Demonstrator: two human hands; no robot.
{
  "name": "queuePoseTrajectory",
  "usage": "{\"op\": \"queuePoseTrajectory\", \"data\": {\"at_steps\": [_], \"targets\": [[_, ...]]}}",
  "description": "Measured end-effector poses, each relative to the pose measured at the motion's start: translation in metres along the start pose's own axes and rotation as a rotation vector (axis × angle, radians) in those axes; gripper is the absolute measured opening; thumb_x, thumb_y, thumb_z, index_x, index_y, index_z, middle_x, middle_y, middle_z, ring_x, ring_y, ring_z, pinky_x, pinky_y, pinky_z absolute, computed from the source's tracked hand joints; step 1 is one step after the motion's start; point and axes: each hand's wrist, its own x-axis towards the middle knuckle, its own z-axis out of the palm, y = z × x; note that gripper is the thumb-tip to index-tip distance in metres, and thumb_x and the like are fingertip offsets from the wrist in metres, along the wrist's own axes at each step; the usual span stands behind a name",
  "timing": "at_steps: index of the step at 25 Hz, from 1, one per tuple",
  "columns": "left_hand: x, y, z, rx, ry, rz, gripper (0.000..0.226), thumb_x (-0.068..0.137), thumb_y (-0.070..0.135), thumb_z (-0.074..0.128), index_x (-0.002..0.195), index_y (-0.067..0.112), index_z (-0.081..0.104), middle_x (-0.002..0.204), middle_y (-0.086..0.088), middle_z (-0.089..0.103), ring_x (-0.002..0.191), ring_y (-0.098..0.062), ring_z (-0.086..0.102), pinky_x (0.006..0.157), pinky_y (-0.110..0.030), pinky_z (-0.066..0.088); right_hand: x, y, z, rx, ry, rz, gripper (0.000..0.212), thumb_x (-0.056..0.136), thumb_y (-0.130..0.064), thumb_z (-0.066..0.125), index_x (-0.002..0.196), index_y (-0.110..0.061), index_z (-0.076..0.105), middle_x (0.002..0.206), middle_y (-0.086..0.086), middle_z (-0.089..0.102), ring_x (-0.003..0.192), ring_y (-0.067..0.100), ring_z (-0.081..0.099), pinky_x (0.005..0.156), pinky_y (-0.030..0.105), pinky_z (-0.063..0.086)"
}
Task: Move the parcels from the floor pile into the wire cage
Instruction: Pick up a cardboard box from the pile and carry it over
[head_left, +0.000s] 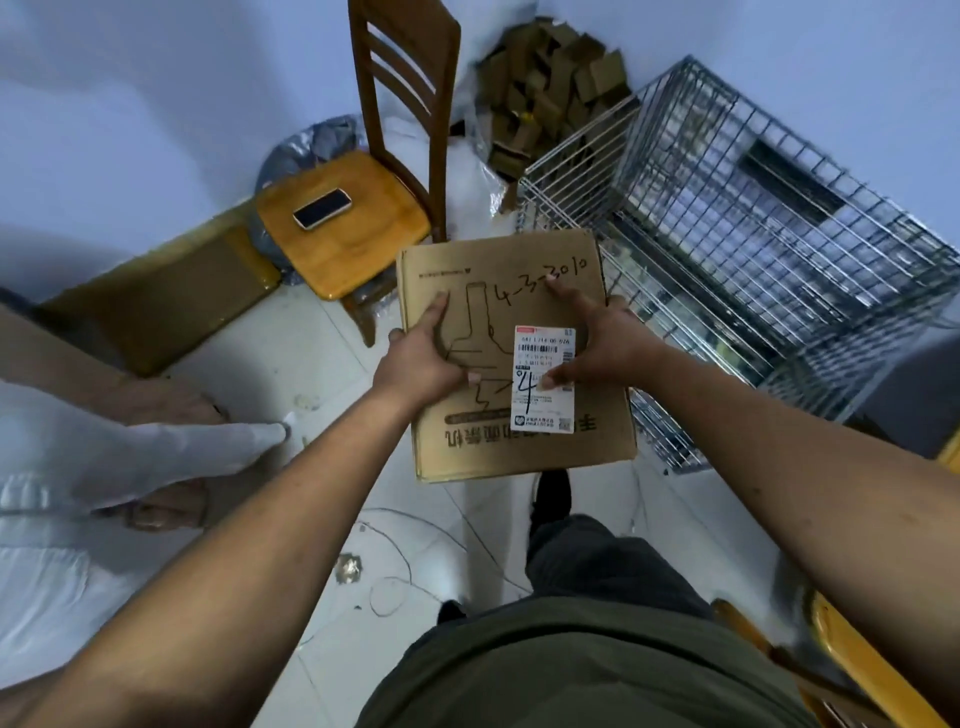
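Both hands, left (415, 364) & right (602, 343), gripped a flat cardboard parcel (514, 358) w/ shipping label, held above the floor just beside the wire cage (753, 249); cage interior appeared bare.

A wooden chair (363, 208) stands far centre on the white tile floor (291, 364), a phone (322, 208) lying face up on its seat. Behind it sits a grey bag (306, 150). Far right of the chair, scrap cardboard (545, 98) is heaped (partly under clear plastic).
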Motion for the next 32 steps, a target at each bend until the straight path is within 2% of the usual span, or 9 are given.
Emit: {"op": "queuePoseTrajectory", "data": {"at_steps": [2, 5, 10, 13, 15, 18, 21, 29, 32], "targets": [[0.032, 0.011, 0.006, -0.044, 0.010, -0.068, 0.125, 0.061, 0.031, 0.091, 0.158, 0.058, 0.015, 0.145, -0.014, 0.044, 0.128, -0.034, 0.056, 0.113, -0.039, 0.045, 0.039, 0.008, -0.012, -0.036, -0.031, -0.003, 0.131, 0.055, -0.052, 0.095, 0.149, -0.067, 0.004, 0.151, 0.018, 0.027, 0.131, 0.045, 0.045, 0.107, 0.054, 0.044], [0.074, 0.037, 0.021, -0.090, 0.010, -0.136, 0.121, 0.070, 0.021, 0.090, 0.156, 0.059, 0.015, 0.138, -0.012, 0.042, 0.125, -0.033, 0.055, 0.108, -0.033, 0.042, 0.091, 0.023, -0.037, -0.083, -0.097, -0.008, 0.131, 0.060, -0.049, 0.094, 0.150, -0.066, 0.001, 0.154, 0.020, 0.024, 0.133, 0.047, 0.044, 0.109, 0.055, 0.042], [0.113, 0.054, 0.036, -0.174, 0.031, -0.219, 0.117, 0.077, 0.026, 0.087, 0.156, 0.063, 0.009, 0.130, -0.008, 0.041, 0.101, -0.020, 0.050, 0.094, -0.029, 0.039, 0.158, 0.028, -0.066, -0.111, -0.177, -0.051, 0.135, 0.051, -0.050, 0.097, 0.144, -0.071, 0.003, 0.152, 0.020, 0.024, 0.128, 0.053, 0.047, 0.103, 0.064, 0.048], [0.138, 0.042, 0.045, -0.183, 0.065, -0.249, 0.114, 0.080, 0.031, 0.085, 0.156, 0.063, 0.006, 0.131, -0.011, 0.042, 0.112, -0.032, 0.057, 0.092, -0.032, 0.042, 0.195, 0.025, -0.060, -0.149, -0.226, -0.068, 0.136, 0.053, -0.049, 0.097, 0.145, -0.070, -0.001, 0.154, 0.019, 0.020, 0.130, 0.050, 0.046, 0.103, 0.061, 0.049], [0.159, 0.028, 0.054, -0.151, 0.061, -0.272, 0.115, 0.079, 0.036, 0.085, 0.156, 0.063, 0.003, 0.137, -0.014, 0.040, 0.116, -0.037, 0.058, 0.094, -0.037, 0.047, 0.224, 0.028, -0.040, -0.118, -0.244, -0.082, 0.133, 0.057, -0.044, 0.097, 0.147, -0.069, 0.002, 0.155, 0.016, 0.017, 0.130, 0.049, 0.047, 0.101, 0.056, 0.052], [0.185, 0.009, 0.073, -0.115, 0.038, -0.299, 0.122, 0.079, 0.039, 0.085, 0.152, 0.067, -0.009, 0.146, -0.014, 0.033, 0.113, -0.037, 0.063, 0.092, -0.044, 0.056, 0.252, 0.045, -0.014, -0.070, -0.267, -0.082, 0.132, 0.059, -0.040, 0.097, 0.145, -0.073, 0.001, 0.153, 0.014, 0.019, 0.130, 0.047, 0.048, 0.099, 0.055, 0.054], [0.245, -0.037, 0.114, -0.139, -0.013, -0.337, 0.126, 0.079, 0.038, 0.084, 0.146, 0.072, -0.017, 0.146, -0.015, 0.032, 0.105, -0.034, 0.066, 0.084, -0.041, 0.059, 0.318, 0.070, 0.037, -0.072, -0.288, -0.035, 0.133, 0.060, -0.037, 0.096, 0.144, -0.074, 0.000, 0.149, 0.013, 0.021, 0.127, 0.044, 0.052, 0.098, 0.055, 0.055], [0.426, -0.144, 0.225, -0.193, 0.044, -0.379, 0.113, 0.086, 0.042, 0.079, 0.154, 0.063, -0.009, 0.148, -0.014, 0.032, 0.111, -0.035, 0.063, 0.078, -0.032, 0.045, 0.521, 0.141, 0.163, -0.105, -0.331, -0.075, 0.134, 0.061, -0.030, 0.097, 0.146, -0.072, 0.003, 0.154, 0.013, 0.018, 0.138, 0.042, 0.041, 0.111, 0.048, 0.046], [0.494, -0.174, 0.265, -0.255, 0.075, -0.445, 0.108, 0.087, 0.043, 0.076, 0.158, 0.058, -0.004, 0.146, -0.014, 0.032, 0.115, -0.039, 0.060, 0.082, -0.033, 0.043, 0.602, 0.153, 0.202, -0.086, -0.330, -0.082, 0.132, 0.058, -0.034, 0.098, 0.143, -0.077, 0.006, 0.157, 0.015, 0.013, 0.140, 0.048, 0.035, 0.114, 0.054, 0.042]]}}
